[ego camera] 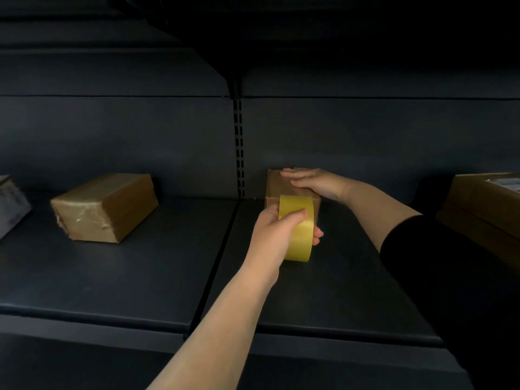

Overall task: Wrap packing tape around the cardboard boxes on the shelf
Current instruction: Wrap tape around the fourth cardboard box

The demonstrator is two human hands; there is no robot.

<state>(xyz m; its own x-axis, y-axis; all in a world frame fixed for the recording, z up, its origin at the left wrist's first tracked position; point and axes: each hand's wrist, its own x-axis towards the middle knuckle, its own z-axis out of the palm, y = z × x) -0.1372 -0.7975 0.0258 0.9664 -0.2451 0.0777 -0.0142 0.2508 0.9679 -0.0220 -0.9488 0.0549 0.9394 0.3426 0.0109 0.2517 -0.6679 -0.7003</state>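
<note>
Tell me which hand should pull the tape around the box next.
The left hand: it already grips the tape roll against the box, while the right hand lies flat on top, steadying it.

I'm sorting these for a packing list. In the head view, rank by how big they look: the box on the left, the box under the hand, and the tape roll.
1. Box on the left, clearly largest.
2. Tape roll and box under the right hand: unsure, since the roll is nearer and, with the hands, hides much of that box.
</note>
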